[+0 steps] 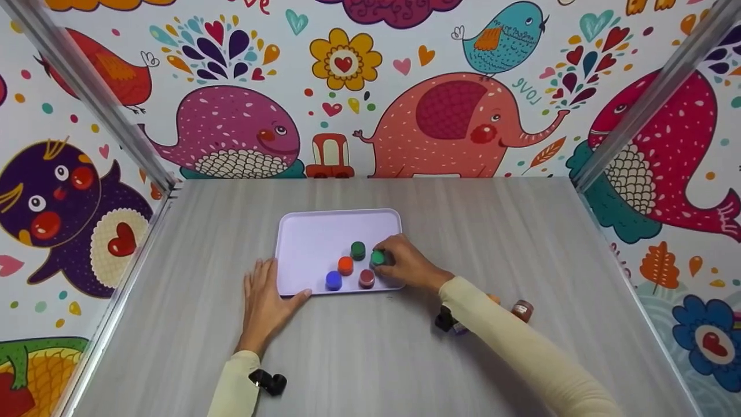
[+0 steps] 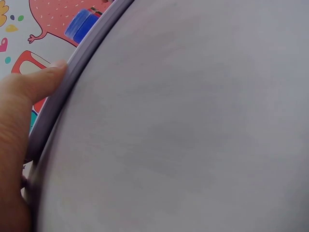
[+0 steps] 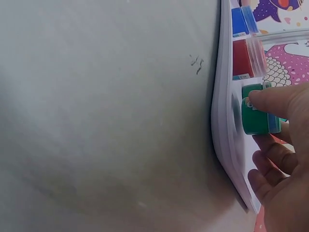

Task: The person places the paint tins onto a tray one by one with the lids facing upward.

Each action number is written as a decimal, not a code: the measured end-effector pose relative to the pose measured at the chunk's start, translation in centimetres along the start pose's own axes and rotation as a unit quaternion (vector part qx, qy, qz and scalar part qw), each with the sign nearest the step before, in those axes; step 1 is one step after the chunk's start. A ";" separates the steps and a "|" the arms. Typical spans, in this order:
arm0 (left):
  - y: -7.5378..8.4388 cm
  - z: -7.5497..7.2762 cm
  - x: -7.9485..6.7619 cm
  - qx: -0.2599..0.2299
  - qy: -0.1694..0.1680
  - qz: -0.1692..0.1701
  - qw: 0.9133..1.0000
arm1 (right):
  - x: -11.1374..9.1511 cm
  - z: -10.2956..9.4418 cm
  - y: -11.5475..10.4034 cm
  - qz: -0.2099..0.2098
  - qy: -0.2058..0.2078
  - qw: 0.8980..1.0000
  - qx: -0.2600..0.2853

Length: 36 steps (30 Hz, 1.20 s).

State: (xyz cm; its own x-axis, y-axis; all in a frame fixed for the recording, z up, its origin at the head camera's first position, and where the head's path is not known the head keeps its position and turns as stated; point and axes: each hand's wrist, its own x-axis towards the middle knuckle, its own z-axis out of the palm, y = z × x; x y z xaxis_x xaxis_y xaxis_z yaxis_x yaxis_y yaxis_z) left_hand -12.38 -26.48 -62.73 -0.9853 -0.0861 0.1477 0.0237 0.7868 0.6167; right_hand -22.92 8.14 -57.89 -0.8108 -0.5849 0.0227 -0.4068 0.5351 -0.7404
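A pale lilac tray lies on the table. My right hand pinches a small green paint jar between thumb and fingers at the tray's right side; in the right wrist view it appears slightly raised and tilted. Nearby on the tray stand a dark green jar, an orange jar, a red-brown jar and a blue jar. At the tray's front left corner, my left hand rests with fairly straight fingers along the side and its thumb on the front rim.
Right of the tray, a brown jar lies on the grey wood-grain table. Something orange and something purple are partly hidden by the right forearm. Cartoon-printed walls enclose the table at the back and sides.
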 end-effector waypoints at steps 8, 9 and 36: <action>-0.1 0.0 0.0 0.000 0.010 0.007 1.000 | 0.4 0.6 0.0 -0.044 0.006 0.999 -0.028; -0.1 0.0 0.0 0.000 0.010 0.008 1.000 | 0.4 0.6 0.0 -0.043 0.005 0.999 -0.029; -0.2 0.0 0.0 -0.004 0.005 0.006 1.000 | -3.9 -4.8 1.8 0.005 0.010 1.000 -0.022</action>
State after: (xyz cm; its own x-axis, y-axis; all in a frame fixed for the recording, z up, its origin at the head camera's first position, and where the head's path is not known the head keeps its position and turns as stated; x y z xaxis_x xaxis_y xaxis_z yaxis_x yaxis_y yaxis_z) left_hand -12.34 -26.64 -62.84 -0.9833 -0.0829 0.1620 0.0362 0.7831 0.6208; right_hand -22.53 14.34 -56.11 -0.8230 -0.5674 0.0279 -0.4155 0.5677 -0.7107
